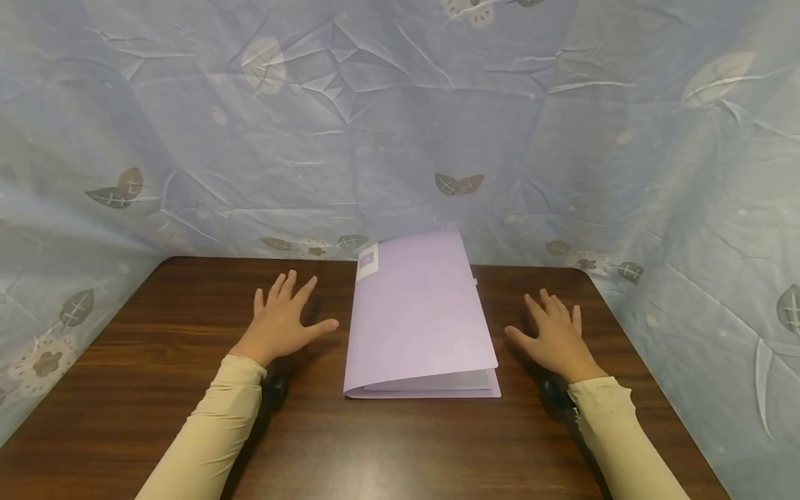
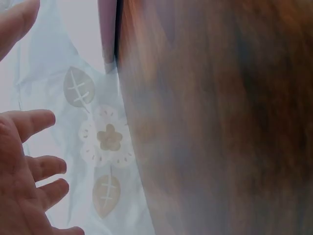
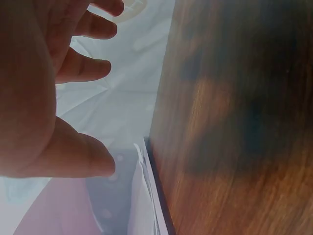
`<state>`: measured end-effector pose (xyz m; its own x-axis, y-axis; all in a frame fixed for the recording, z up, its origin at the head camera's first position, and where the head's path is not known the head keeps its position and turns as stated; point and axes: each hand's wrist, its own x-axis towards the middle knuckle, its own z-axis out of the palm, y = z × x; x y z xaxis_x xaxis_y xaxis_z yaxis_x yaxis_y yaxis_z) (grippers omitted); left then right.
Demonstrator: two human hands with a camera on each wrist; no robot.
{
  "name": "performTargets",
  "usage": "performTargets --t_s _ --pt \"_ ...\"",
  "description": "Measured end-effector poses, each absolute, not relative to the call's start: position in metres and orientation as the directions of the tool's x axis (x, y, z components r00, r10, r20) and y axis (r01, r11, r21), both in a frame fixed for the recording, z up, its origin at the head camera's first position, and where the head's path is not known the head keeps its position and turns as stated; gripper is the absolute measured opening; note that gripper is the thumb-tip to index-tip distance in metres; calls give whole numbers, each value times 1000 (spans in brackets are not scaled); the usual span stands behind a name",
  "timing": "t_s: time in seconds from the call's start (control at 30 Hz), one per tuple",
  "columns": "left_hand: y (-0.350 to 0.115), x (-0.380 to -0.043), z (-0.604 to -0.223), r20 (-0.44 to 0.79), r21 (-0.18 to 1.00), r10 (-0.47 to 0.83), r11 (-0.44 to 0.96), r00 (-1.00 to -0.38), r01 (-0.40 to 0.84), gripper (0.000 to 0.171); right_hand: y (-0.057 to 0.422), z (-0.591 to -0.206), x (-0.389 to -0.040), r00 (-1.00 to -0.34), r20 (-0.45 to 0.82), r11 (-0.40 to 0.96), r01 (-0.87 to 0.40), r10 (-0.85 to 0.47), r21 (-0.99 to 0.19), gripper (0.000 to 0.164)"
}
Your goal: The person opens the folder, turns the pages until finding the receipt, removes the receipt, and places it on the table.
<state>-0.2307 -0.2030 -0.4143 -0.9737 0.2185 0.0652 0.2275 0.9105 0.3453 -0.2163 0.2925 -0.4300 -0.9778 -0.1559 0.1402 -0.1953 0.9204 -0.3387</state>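
A light purple folder [image 1: 419, 312] lies on the dark wooden table, its front cover lifted a little so that pale sheets [image 1: 437, 381] show at the near edge. A white label [image 1: 367, 262] marks its upper left corner. To the left of it my left hand [image 1: 282, 325] hovers with fingers spread, thumb toward the folder. My right hand [image 1: 553, 337] is held on the other side, fingers spread and slightly bent, apart from the folder. Both hands hold nothing. In the right wrist view the folder's page edges [image 3: 146, 196] appear below the thumb.
The brown table [image 1: 375, 451] reaches back to a pale blue cloth [image 1: 400, 139] with leaf and flower prints, which hangs behind it and along both sides. A dark wrist camera [image 1: 275, 390] sits under the left wrist, another [image 1: 555, 394] under the right.
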Motion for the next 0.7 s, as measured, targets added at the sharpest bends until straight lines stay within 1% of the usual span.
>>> performTargets --t_s 0.23,0.47,0.7 --pt "-197 -233 -415 88 348 237 903 -967 253 105 287 -427 -215 -974 149 910 -215 -172 -354 85" --pt "-184 -234 -415 109 370 262 885 -959 284 101 285 -426 -218 -962 201 903 -245 -182 -352 82" --pt "-169 -240 -410 142 385 293 864 -945 325 98 283 -418 -218 -962 205 899 -248 -183 -360 82"
